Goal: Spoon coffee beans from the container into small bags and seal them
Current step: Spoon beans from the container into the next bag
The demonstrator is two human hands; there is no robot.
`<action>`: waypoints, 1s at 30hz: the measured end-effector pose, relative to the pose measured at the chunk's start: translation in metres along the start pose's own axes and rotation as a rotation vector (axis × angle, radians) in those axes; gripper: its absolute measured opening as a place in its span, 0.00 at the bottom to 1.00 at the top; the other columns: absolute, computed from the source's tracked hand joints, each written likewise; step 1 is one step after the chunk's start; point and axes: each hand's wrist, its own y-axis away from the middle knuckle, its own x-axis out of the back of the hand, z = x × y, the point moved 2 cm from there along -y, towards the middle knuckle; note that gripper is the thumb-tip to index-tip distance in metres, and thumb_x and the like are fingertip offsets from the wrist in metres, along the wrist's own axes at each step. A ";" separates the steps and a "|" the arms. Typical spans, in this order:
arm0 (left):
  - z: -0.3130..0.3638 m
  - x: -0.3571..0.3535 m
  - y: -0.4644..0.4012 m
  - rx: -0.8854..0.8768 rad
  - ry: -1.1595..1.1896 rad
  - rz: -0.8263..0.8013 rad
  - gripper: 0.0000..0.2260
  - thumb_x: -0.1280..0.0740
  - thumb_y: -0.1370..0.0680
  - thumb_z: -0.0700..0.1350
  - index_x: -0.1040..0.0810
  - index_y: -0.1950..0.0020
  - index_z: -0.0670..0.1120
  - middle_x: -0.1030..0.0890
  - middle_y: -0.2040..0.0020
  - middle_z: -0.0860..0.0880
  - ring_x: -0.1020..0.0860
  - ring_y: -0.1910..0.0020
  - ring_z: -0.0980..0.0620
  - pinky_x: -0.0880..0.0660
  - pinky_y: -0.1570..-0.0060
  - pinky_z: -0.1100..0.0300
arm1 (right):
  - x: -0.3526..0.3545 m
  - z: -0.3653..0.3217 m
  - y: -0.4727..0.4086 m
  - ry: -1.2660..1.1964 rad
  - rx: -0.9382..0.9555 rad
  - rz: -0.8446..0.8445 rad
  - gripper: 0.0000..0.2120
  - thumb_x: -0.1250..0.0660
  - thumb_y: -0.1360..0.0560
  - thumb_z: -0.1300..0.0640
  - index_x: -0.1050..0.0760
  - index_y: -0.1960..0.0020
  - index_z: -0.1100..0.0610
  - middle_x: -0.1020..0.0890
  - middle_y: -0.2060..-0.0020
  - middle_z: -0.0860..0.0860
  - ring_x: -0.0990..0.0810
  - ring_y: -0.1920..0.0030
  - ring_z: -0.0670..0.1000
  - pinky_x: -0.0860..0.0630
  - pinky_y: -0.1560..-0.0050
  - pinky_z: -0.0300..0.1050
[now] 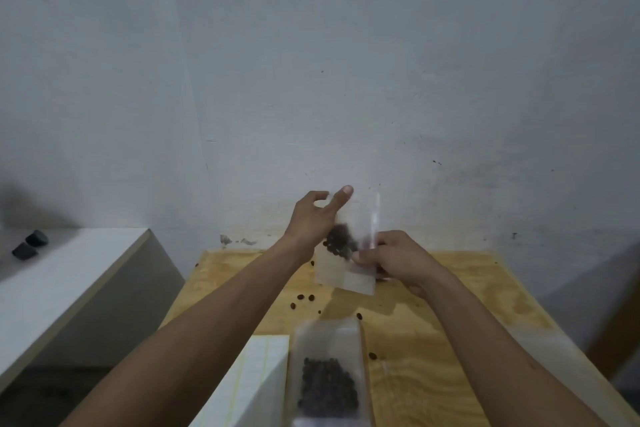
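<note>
Bag (346,253), thin, limp, light plastic with beans pooled inside, held above the table (450,322): my left hand (311,222) pinches one side, index finger extended; my right hand (398,260) pinches the zip edge, where I judge grip safest. Loose beans (304,298) on plywood; bare wall (311,62).

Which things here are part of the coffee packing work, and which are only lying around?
Part of the job:
small bag, held by left hand and right hand
container of beans
stack of bags

Lying about:
spilled beans
two dark objects on side shelf
</note>
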 end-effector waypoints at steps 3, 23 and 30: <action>0.000 0.014 -0.002 -0.014 0.095 0.044 0.08 0.26 0.21 0.50 0.16 0.46 0.47 0.17 0.51 0.45 0.18 0.48 0.44 0.18 0.47 0.48 | 0.006 0.006 0.000 -0.105 -0.034 -0.034 0.07 0.27 0.25 0.64 0.16 0.47 0.64 0.13 0.56 0.55 0.14 0.57 0.52 0.18 0.56 0.45; -0.007 0.002 0.015 -0.121 -0.133 -0.029 0.12 0.28 0.20 0.42 0.18 0.63 0.42 0.18 0.70 0.46 0.18 0.69 0.48 0.16 0.50 0.45 | 0.015 -0.029 -0.005 0.173 0.119 0.224 0.16 0.28 0.34 0.47 0.22 0.64 0.61 0.26 0.70 0.52 0.29 0.68 0.50 0.34 0.65 0.45; -0.013 0.018 0.012 -0.084 -0.156 0.100 0.15 0.27 0.21 0.41 0.19 0.68 0.41 0.20 0.75 0.52 0.19 0.69 0.54 0.17 0.46 0.44 | 0.013 -0.027 -0.002 0.084 0.103 0.201 0.14 0.24 0.29 0.56 0.22 0.68 0.63 0.22 0.75 0.53 0.23 0.72 0.52 0.24 0.66 0.47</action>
